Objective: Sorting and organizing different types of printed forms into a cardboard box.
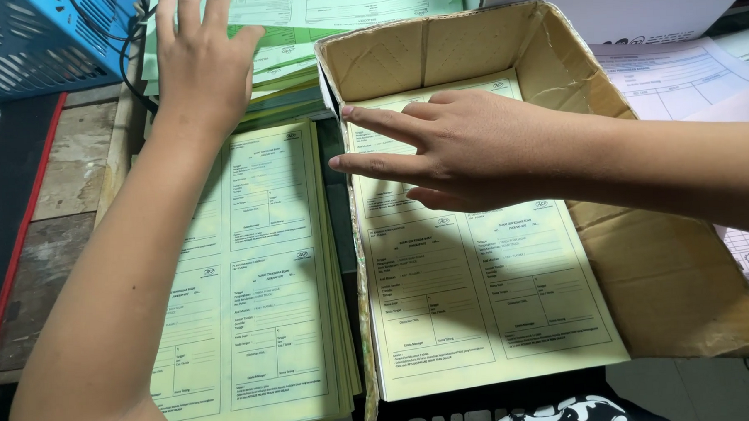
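My left hand (199,63) reaches forward, its fingers spread flat on a stack of green printed forms (290,39) at the back. It holds nothing. My right hand (447,150) hovers palm down over the yellow printed forms (477,306) lying in an open cardboard box (684,283), two fingers stretched toward the box's left wall. Whether it touches the sheets I cannot tell. A second pile of yellow forms (261,297) lies to the left of the box, under my left forearm.
A blue plastic basket (36,40) stands at the back left with dark cables beside it. White printed sheets (685,75) lie to the right of the box. A worn wooden tabletop (67,188) with a red-edged board shows at the left.
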